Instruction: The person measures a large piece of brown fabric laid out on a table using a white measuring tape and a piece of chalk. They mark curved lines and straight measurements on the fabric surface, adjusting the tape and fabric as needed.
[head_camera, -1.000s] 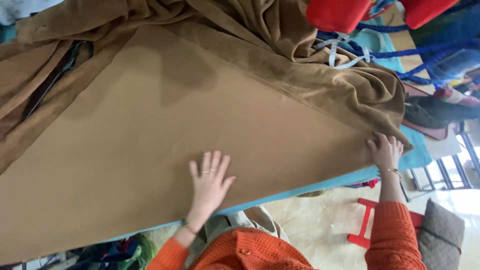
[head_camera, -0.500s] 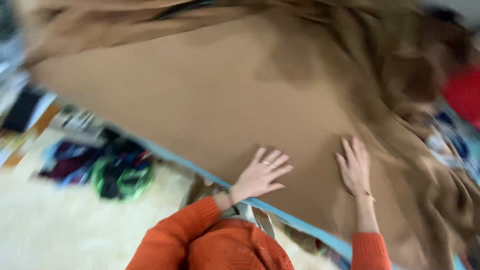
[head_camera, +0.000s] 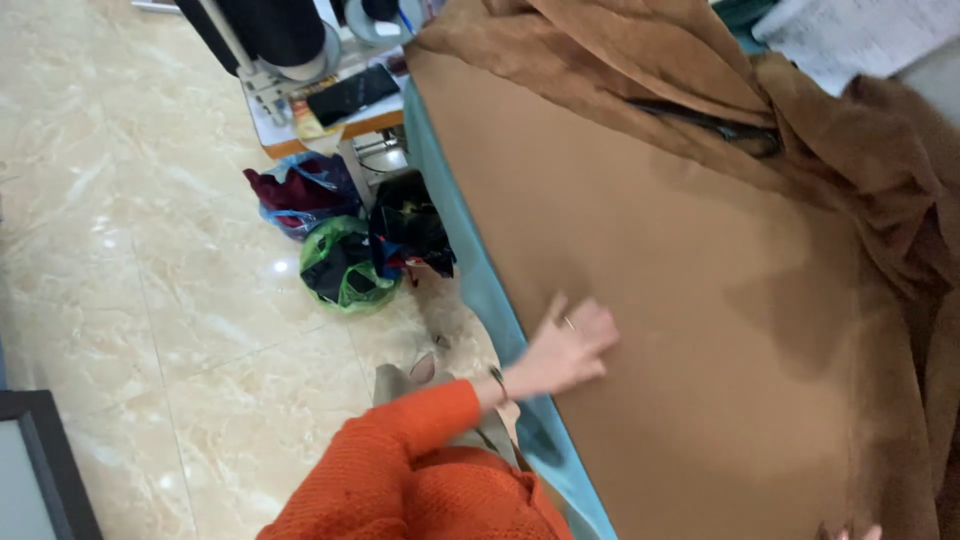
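Left grip (head_camera: 570, 345) presses spread and flat on brown fabric (head_camera: 680, 300) near the desk (head_camera: 470, 270) edge. Green (head_camera: 345, 265) and purple (head_camera: 300, 192) bags sit on the floor. Right grip (head_camera: 850, 531) is cut off; cannot tell its state.

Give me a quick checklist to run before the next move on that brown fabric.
1. Left hand flat on the brown fabric near the table edge: ok.
2. Right hand position: cannot tell, only fingertips show at the bottom edge.
3. Fabric smooth where the left hand rests: ok.
4. Far end smooth: not ok, bunched in folds.
5. Teal table cover visible along the fabric's edge: ok.
6. Floor beside the table free: not ok, bags lie there.
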